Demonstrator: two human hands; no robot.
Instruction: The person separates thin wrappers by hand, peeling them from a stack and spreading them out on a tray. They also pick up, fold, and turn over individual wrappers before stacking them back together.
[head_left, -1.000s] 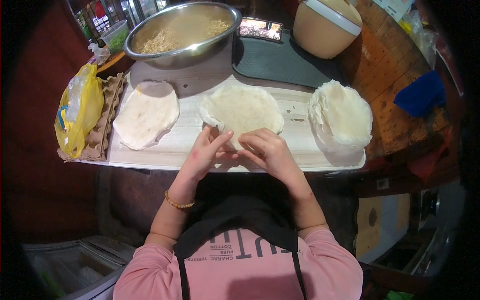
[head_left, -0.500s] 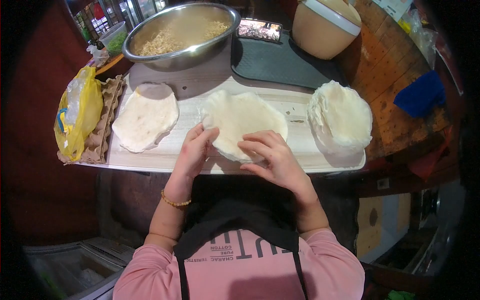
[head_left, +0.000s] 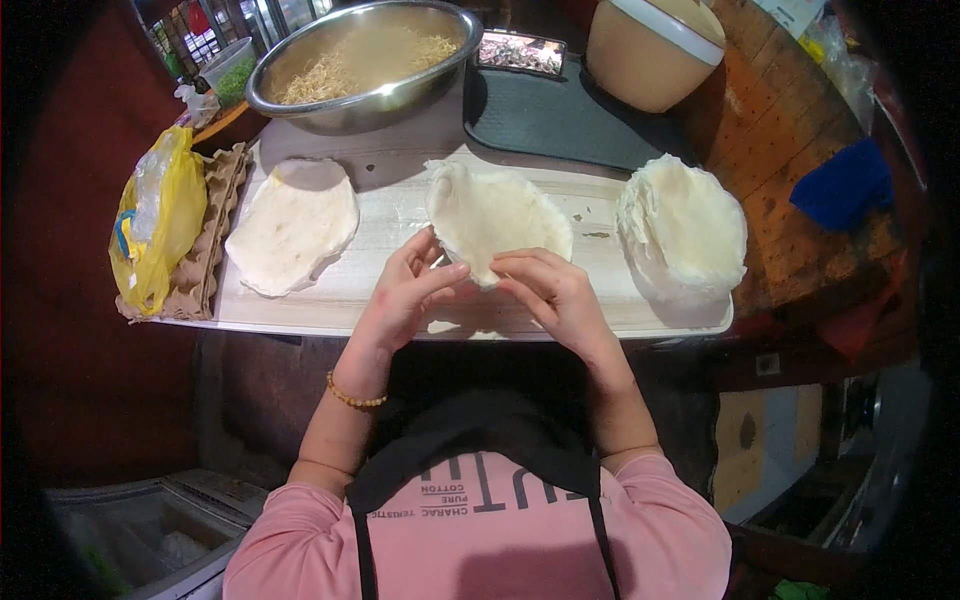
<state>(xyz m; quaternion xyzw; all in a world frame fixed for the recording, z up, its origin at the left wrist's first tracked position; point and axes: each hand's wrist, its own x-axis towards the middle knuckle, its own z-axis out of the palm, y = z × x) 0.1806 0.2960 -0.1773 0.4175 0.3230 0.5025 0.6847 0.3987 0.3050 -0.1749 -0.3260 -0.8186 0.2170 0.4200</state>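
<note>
Nudged toward twelve o'clock on the board (head_left: 612,300), the thin middle sheet (head_left: 505,212) could tear if the right hand (head_left: 557,298), pinching its six-o'clock edge, tugs hard, with the left hand (head_left: 400,298) spread at eight.

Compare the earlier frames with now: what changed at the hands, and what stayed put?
The middle sheet came toward the person, then went away again; its left edge now lies farther right than at first. Since the previous frame, the left hand and right hand drew closer at its near edge. The left sheet, right stack and metal bowl stayed.
</note>
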